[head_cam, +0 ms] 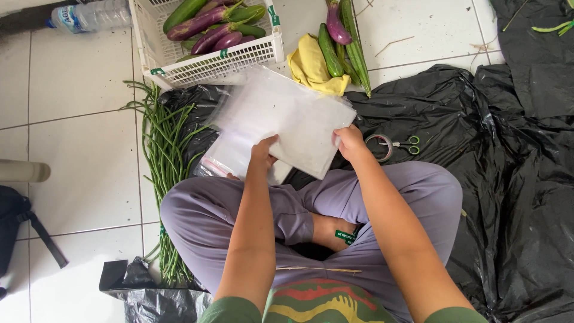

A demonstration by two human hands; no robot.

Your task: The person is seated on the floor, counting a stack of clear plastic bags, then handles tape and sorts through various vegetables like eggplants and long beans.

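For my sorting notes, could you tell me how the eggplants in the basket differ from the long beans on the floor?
The eggplants are purple, thick and short; the long beans are green, thin and very long. The eggplants lie in the white basket; the long beans lie loose on the tiles beside the person's knee. Neither is held.

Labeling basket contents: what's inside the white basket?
The white basket holds purple eggplants and green cucumbers, lying across each other. Whatever lies beneath them is covered, and the basket's far end is cut off by the frame.
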